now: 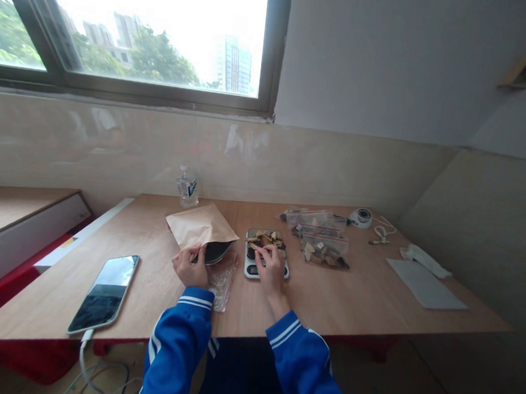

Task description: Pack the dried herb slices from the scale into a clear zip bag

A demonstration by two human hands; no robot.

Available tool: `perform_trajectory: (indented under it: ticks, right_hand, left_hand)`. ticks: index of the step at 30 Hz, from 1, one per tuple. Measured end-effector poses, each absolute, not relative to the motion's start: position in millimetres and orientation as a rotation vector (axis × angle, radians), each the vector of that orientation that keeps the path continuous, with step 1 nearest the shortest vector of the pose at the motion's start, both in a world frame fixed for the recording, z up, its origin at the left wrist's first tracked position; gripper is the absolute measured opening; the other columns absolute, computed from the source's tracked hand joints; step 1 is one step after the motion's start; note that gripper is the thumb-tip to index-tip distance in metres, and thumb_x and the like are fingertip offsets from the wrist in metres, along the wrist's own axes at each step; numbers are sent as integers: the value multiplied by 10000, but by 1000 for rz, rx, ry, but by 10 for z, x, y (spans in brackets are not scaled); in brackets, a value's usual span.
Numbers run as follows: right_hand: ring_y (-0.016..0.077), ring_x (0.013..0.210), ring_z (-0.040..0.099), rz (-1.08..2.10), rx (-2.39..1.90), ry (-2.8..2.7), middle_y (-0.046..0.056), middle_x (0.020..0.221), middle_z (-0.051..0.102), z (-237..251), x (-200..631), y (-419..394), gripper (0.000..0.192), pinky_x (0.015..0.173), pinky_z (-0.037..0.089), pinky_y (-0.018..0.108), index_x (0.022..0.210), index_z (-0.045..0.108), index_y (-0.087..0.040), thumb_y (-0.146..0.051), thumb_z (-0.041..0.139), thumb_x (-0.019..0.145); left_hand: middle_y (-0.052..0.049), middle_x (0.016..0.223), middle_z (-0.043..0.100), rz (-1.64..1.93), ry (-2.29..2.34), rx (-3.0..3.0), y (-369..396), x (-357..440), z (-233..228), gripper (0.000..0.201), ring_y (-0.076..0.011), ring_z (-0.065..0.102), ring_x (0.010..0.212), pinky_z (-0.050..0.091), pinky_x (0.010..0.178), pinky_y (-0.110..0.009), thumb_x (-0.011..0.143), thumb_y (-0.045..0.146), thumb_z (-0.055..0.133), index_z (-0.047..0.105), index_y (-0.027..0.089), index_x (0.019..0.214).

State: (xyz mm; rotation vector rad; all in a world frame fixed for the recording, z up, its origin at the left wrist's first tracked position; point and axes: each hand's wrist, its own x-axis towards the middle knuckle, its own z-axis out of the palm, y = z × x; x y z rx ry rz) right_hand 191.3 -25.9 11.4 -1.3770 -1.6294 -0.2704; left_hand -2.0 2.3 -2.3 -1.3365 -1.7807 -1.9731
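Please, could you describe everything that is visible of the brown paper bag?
The brown paper bag looks matte and light brown outside, with a dark grey interior. It lies on the table, its mouth gaping toward the person. The left hand pinches the mouth's edge. A clear plastic bag lies by the mouth; whether they touch is unclear.

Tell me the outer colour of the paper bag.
The paper bag is light tan-brown outside; it shows best in the head view.
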Motion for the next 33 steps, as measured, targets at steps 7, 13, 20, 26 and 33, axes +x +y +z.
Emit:
perform_trajectory:
  ticks: [7, 13, 20, 26, 33]
  right_hand:
    - [191, 832, 503, -360, -1488, -1655, 62, 916, 562, 143, 1877, -170, 208, 761, 377, 328, 935, 694, -230, -229, 490, 895]
    - [212, 895, 481, -310, -1522, -1629, 81, 1012, 549, 121, 1845, -179, 220, 790, 363, 349, 964, 677, -228, -178, 485, 870]
    - [182, 911, 499, -152, -1209, -1857, 49, 949, 566, 117, 1651, -436, 186, 822, 354, 317, 909, 644, -206, -149, 478, 848]
    - [176, 816, 517, -70, -978, -2150, 35, 842, 591, 157, 1502, -627, 138, 781, 385, 305, 844, 597, -190, -123, 486, 796]
    - [173, 738, 521, -12, -977, -2163, 28, 754, 589, 130, 1480, -719, 149, 728, 417, 306, 817, 582, -185, -114, 452, 802]
  left_hand:
    - [-36, 820, 660, -2001, -1785, -1340, 14, -11, -1, 209, -184, 554, 809, 416, 836, -351, 801, 397, 591, 617, 196, 751]
    - [-37, 823, 659, -2004, -1766, -1352, 13, -11, 6, 205, -184, 562, 813, 413, 845, -356, 804, 392, 590, 603, 196, 745]
    - [-44, 824, 662, -2013, -1750, -1347, 6, -4, 3, 227, -188, 551, 830, 418, 828, -344, 804, 412, 585, 604, 190, 756]
    - [-39, 822, 667, -1990, -1782, -1350, -6, 2, 27, 216, -183, 578, 823, 418, 855, -359, 802, 402, 589, 605, 191, 757]
    - [-52, 824, 655, -2001, -1800, -1356, 11, -6, 1, 228, -190, 563, 844, 425, 829, -347, 799, 409, 584, 602, 183, 773]
